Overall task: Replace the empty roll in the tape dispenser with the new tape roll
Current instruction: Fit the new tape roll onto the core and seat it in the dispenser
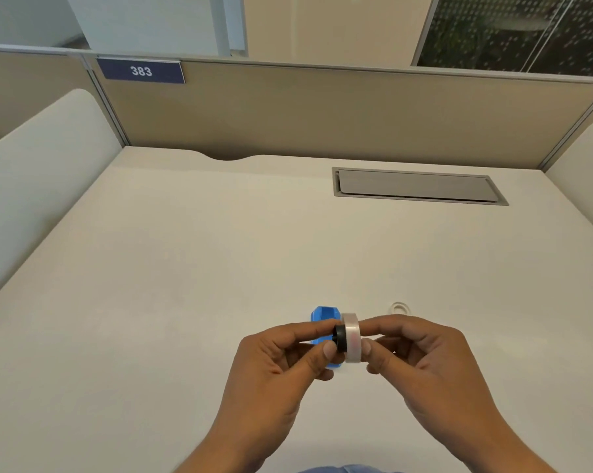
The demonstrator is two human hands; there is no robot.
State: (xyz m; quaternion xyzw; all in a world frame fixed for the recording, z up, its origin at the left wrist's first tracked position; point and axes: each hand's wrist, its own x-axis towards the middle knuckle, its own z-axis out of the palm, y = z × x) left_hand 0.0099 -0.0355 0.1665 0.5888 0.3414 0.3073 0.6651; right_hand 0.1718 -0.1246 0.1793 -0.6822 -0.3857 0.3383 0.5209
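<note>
Above desk [186,268], hands pinching tape roll [352,337].

new tape roll [352,337]: translucent film, faintly glossy. hub [339,337] on its left: black plastic, matt. dispenser [324,319]: blue plastic, smooth with a slight sheen. empty roll [400,307], far right: clear glossy plastic. desk [220,250]: matt, smooth. far partition [322,114]: cloth-like, matt.

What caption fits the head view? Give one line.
Left hand presses black hub into new tape roll held by right hand, above blue dispenser.
</note>
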